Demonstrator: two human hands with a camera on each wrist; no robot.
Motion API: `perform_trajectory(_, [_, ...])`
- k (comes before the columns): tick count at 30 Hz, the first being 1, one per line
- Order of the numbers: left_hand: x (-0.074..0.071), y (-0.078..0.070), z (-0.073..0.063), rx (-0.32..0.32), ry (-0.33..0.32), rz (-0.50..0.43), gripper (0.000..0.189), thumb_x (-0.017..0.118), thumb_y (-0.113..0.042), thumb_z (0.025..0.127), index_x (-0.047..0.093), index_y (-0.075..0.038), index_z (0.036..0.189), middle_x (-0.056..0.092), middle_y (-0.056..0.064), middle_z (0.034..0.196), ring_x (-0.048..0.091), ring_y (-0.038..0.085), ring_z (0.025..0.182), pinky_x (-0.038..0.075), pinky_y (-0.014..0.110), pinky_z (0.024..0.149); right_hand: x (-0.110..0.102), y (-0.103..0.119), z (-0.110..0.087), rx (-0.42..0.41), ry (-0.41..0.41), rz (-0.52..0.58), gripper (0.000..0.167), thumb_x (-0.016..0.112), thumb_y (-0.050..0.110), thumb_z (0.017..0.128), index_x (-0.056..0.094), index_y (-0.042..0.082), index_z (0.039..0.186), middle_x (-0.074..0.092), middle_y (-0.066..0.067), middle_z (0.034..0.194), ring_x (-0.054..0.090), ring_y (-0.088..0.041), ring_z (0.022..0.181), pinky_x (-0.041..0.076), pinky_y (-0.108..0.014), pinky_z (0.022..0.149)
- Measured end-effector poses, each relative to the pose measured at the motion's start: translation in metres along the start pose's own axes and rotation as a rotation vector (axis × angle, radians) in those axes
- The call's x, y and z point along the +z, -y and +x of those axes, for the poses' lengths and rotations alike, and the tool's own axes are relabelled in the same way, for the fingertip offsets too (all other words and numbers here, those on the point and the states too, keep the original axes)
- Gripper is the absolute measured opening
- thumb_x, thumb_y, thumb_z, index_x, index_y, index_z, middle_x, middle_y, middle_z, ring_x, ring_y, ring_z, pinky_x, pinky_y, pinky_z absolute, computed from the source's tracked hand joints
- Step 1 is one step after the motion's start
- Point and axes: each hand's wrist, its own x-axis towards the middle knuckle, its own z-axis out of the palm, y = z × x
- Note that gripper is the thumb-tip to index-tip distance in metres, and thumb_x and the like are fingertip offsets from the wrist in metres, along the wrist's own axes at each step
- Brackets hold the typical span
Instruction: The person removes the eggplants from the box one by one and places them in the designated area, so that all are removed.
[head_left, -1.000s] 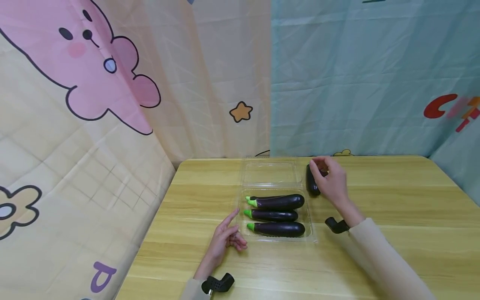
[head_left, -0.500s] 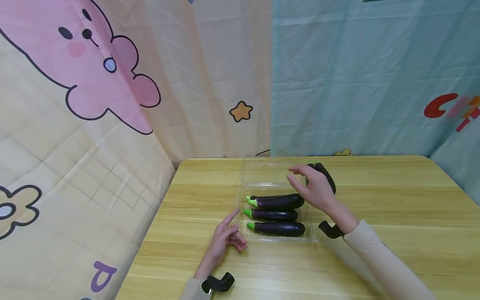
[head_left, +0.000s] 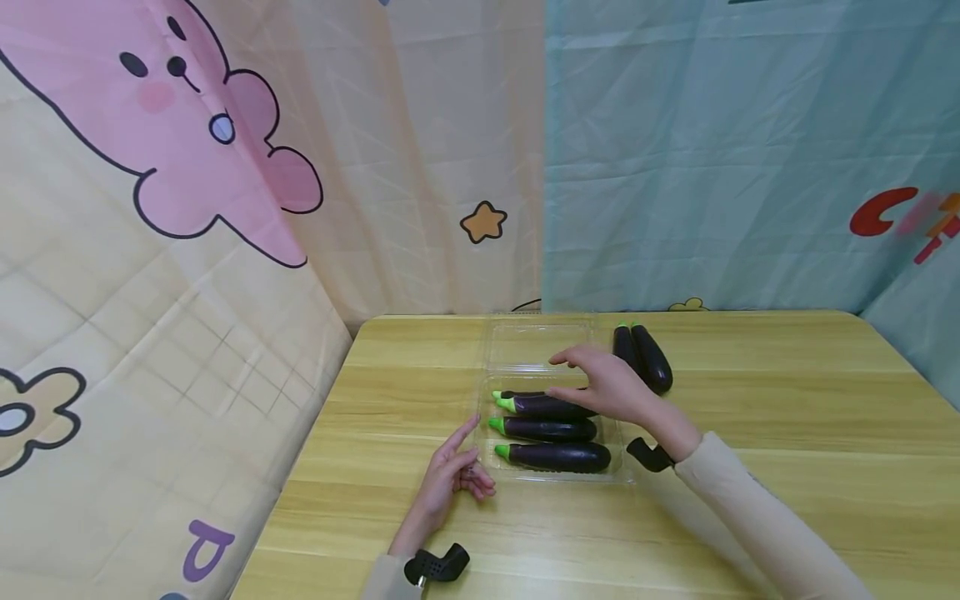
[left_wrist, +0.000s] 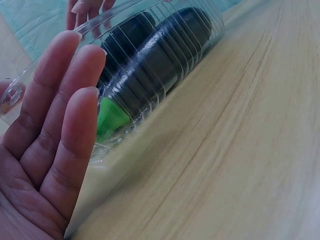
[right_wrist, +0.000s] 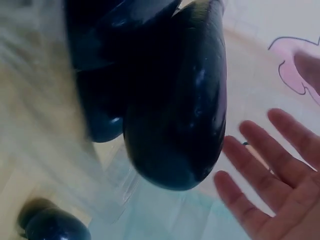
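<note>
A clear plastic clamshell box (head_left: 517,348) lies with its lid folded back on the table. Several dark purple eggplants with green caps lie in its base: a front one (head_left: 558,457), a middle one (head_left: 547,430), and a rear one (head_left: 532,406) resting against another behind it. My right hand (head_left: 611,385) hovers over the right end of the rear eggplant, thumb and fingers spread, gripping nothing; the right wrist view shows a large eggplant (right_wrist: 177,115) beside its fingers. My left hand (head_left: 444,490) is at the box's left side, index finger extended close to its edge; whether it touches cannot be told.
Two more eggplants (head_left: 652,360) lie side by side on the table, right of the lid. The wooden table (head_left: 795,417) reaches back to printed curtains (head_left: 705,167). A black camera mount sits on each wrist.
My right hand has let go of an eggplant at the right, leaving two side by side there, and moved left over the box. The left hand has stayed in place.
</note>
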Motion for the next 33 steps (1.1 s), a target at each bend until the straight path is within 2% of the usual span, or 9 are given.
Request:
perform_trajectory(5, [0.0001, 0.0, 0.0002, 0.0, 0.002, -0.005, 0.058, 0.04, -0.015, 0.101, 0.012, -0.001, 0.151, 0.069, 0.001, 0.069, 0.068, 0.018, 0.063, 0.054, 0.028, 0.054, 0.0032, -0.0003, 0.0015, -0.02, 0.101, -0.012, 0.062, 0.069, 0.051, 0.081, 0.061, 0.006, 0.122, 0.063, -0.009, 0.116, 0.059, -0.027, 0.102, 0.048, -0.045, 0.085])
perform_trajectory(8, [-0.0002, 0.0002, 0.0001, 0.004, 0.004, -0.007, 0.059, 0.04, -0.015, 0.102, 0.011, 0.0, 0.151, 0.069, 0.001, 0.069, 0.068, 0.017, 0.063, 0.054, 0.028, 0.054, 0.005, -0.0002, 0.0019, -0.022, 0.139, -0.013, 0.064, 0.072, 0.051, 0.078, 0.061, 0.005, 0.122, 0.063, -0.008, 0.116, 0.058, -0.027, 0.105, 0.045, -0.047, 0.089])
perform_trajectory(15, [-0.0004, 0.0006, -0.0002, 0.005, 0.005, -0.005, 0.058, 0.04, -0.015, 0.102, 0.012, 0.0, 0.151, 0.069, 0.001, 0.069, 0.068, 0.017, 0.063, 0.054, 0.028, 0.054, 0.0085, 0.0015, 0.0039, -0.011, 0.199, -0.032, 0.06, 0.079, 0.042, 0.074, 0.063, 0.003, 0.118, 0.063, -0.011, 0.11, 0.057, -0.03, 0.101, 0.042, -0.054, 0.087])
perform_trajectory(25, [0.0002, -0.0005, -0.0006, 0.001, 0.004, 0.004, 0.058, 0.04, -0.016, 0.102, 0.013, -0.001, 0.151, 0.069, 0.001, 0.069, 0.068, 0.017, 0.064, 0.054, 0.028, 0.055, 0.0072, 0.0035, 0.0059, 0.05, 0.297, -0.059, 0.062, 0.076, 0.046, 0.076, 0.061, 0.005, 0.12, 0.063, -0.008, 0.11, 0.057, -0.028, 0.102, 0.042, -0.054, 0.087])
perform_trajectory(33, [-0.0005, 0.0005, 0.0001, 0.001, 0.002, 0.007, 0.058, 0.04, -0.016, 0.101, 0.014, -0.002, 0.151, 0.069, 0.001, 0.07, 0.068, 0.018, 0.064, 0.054, 0.028, 0.055, 0.0086, 0.0002, 0.0081, 0.032, 0.332, -0.047, 0.055, 0.079, 0.037, 0.076, 0.062, 0.005, 0.118, 0.063, -0.005, 0.102, 0.059, -0.025, 0.091, 0.046, -0.046, 0.079])
